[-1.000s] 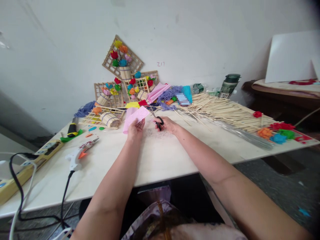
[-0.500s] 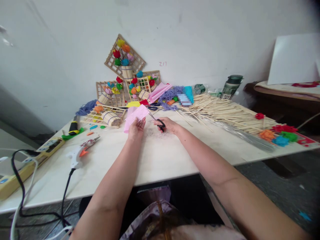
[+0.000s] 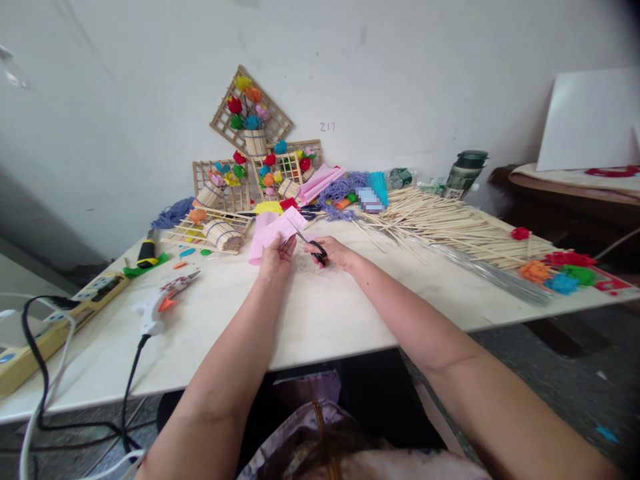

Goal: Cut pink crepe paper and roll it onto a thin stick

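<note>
Above the desk (image 3: 325,320), the left hand (image 3: 278,259) pinches the pink sheet (image 3: 274,231) in its fingers; it looks light, floppy (easily creased, I'd guess), best held near the edge. The right hand's (image 3: 336,253) fingers grip scissors (image 3: 319,253).

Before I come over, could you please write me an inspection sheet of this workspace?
Surface: pale flat tabletop, dark specks scattered near the hands.
Job's things: thin pink sheet; black-handled metal scissors, blades reaching the sheet.
Clutter: loose pale wooden sticks, purple yarn bundle, white glue gun with orange trigger, yellow-and-black-handled cutter.
Hands: left hand holds the sheet; right hand holds the scissors.
Cables: black glue-gun cord runs over the table's front edge; long yellow power strip at the left with cords attached.
Surroundings: plain white wall marked in red behind; blue scrap on the floor at right.
</note>
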A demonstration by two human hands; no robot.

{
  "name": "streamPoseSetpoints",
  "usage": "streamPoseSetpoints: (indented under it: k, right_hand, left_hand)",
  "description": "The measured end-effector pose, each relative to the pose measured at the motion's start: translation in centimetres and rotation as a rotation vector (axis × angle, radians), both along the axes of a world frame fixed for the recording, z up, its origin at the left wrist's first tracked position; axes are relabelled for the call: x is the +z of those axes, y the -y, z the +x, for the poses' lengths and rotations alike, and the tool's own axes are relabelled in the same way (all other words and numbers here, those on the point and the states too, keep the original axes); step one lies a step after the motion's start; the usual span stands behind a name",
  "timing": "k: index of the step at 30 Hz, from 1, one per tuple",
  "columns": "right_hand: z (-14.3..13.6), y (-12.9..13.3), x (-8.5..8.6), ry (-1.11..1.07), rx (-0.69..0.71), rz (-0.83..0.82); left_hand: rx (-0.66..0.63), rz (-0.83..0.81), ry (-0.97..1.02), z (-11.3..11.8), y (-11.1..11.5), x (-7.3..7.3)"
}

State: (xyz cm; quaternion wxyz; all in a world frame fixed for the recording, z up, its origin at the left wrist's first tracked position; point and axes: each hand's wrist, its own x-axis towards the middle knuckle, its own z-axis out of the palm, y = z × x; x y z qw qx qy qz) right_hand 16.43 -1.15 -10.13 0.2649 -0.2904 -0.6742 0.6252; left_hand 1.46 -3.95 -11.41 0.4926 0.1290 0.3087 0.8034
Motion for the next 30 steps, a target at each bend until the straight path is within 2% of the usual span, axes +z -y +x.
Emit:
streamPoseSetpoints:
  k: [12,30]
  right_hand:
    - [-0.51,0.31,-0.21,-0.038,-0.054,-0.026]
    - [-0.75,0.26,-0.44,-0.036,-0.063,-0.009]
  left_hand:
    - [-0.034,-0.006,-0.021,0.36,0.02,-0.02]
    - [-0.042,-0.012,-0.02,0.51,0.01,0.01]
